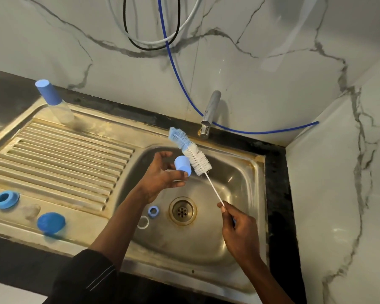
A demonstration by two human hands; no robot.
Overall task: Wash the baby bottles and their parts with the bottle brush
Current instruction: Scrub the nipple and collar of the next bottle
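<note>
Over sink [206,249], right hand [239,229] covers bottle brush [191,150] handle.

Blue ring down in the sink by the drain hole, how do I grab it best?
Pinch its wall from straight above, with one fingertip in the hole and the thumb outside. The blue ring lies flat on the sink floor with its hole facing up, so its sides probably sit too low for a sideways grab.
</note>
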